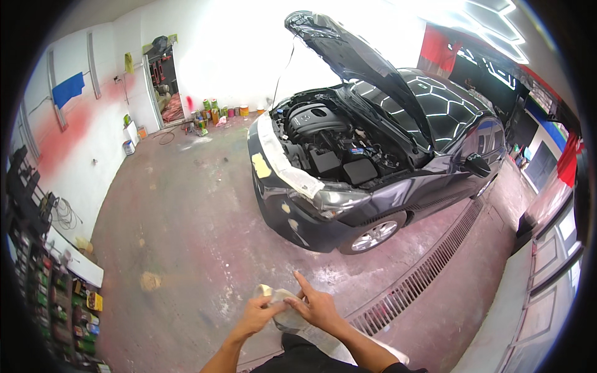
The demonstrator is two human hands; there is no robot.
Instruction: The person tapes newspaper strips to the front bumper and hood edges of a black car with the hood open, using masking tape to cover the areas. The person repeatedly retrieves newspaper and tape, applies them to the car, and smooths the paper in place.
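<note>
In front of my body, both hands meet at a small pale yellowish roll (264,290), which looks like masking tape, and a thin greyish see-through sheet (290,320). My left hand (255,316) is closed around the lower part of the roll. Beside it, my right hand (318,309) pinches the sheet's edge, its index finger stretched up and away. Beyond them stands a dark car (298,221) with its hood (367,53) raised. A whitish covering strip (280,158) runs along its front edge, and pale yellow filler patches (260,166) mark the bumper.
A metal floor grate (404,289) runs along the car's near side. Shelves (62,304) with bottles and cans line the lower left. Several paint cans (214,115) stand by the back wall near a doorway (163,87). Light-coloured panels (528,304) stand at the right.
</note>
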